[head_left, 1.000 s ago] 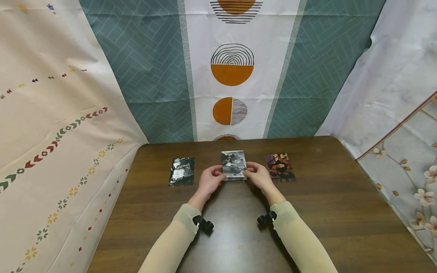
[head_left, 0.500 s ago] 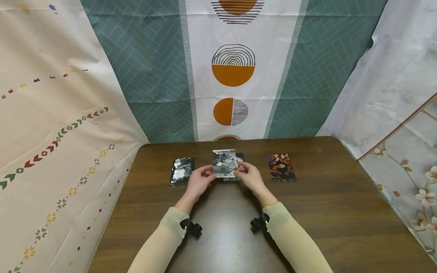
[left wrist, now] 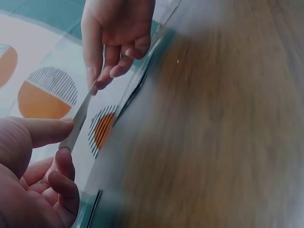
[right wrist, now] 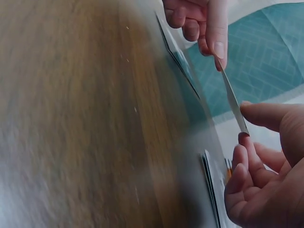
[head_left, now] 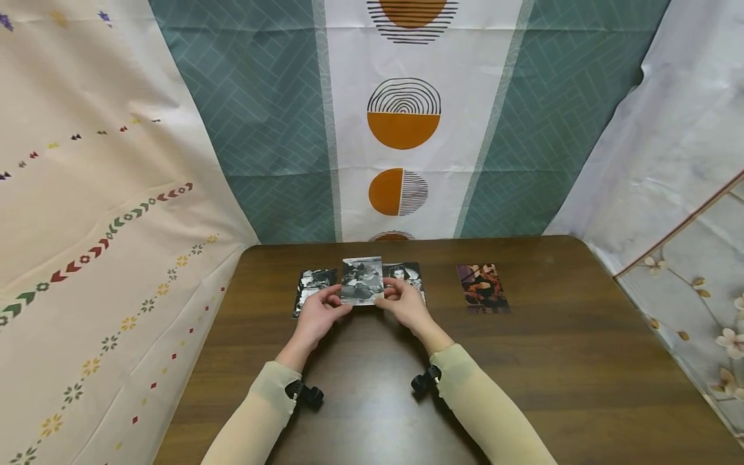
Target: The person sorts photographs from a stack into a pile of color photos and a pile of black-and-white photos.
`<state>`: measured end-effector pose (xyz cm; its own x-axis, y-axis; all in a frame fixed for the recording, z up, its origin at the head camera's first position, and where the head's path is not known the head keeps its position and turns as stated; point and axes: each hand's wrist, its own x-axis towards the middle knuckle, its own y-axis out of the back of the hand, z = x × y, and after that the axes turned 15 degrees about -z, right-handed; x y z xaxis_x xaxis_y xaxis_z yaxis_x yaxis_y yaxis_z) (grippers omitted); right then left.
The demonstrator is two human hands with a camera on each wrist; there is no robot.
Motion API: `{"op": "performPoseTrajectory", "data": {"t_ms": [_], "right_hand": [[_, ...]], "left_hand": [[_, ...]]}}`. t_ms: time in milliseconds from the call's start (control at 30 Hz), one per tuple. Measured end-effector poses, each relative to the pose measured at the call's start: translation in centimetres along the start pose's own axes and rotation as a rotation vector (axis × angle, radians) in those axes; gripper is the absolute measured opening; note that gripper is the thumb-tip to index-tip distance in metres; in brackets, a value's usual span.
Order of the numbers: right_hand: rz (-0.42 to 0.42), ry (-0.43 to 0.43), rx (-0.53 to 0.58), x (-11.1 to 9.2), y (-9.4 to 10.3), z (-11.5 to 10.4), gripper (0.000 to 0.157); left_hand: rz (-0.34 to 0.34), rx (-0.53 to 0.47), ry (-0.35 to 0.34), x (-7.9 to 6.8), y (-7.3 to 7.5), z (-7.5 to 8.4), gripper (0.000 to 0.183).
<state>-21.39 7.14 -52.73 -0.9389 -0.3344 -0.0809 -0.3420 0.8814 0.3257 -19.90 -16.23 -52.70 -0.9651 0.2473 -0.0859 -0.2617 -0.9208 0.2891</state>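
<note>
A black-and-white photo card [head_left: 362,281] is held up off the table between both hands. My left hand [head_left: 317,315] pinches its lower left corner, while my right hand [head_left: 407,307] pinches the lower right one. Seen edge-on in the left wrist view, the photo card [left wrist: 79,118] sits between thumb and fingertips. The right wrist view shows the same photo card [right wrist: 232,99] gripped likewise. Behind my right hand lies another black-and-white photo [head_left: 409,274], partly covered. Left of the held card, a third black-and-white photo [head_left: 314,281] is partly hidden by my left hand.
A colour photo [head_left: 484,289] in dark red and orange lies on the right of the brown wooden table [head_left: 558,361]. Patterned cloth [head_left: 401,129] hangs behind the table's far edge, with more cloth at both sides.
Both hands have lifted the held photo card off the middle spot and carried it left. The photo beneath it has come into view. The head view has shifted slightly.
</note>
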Motion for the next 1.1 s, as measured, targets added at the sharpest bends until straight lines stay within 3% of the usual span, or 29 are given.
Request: {"op": "performPoseTrajectory", "data": {"t_ms": [600,1100], "right_hand": [[-0.074,0.051,-0.102,1.4,-3.8,-0.7,0.07],[-0.078,0.061,-0.203,3.3,-7.7,-1.8,0.068]], "left_hand": [[0.067,0.039,0.056,-1.7,3.5,-1.4,0.06],[0.115,0.102,0.102,-2.8,6.9,-3.0,0.06]]}}
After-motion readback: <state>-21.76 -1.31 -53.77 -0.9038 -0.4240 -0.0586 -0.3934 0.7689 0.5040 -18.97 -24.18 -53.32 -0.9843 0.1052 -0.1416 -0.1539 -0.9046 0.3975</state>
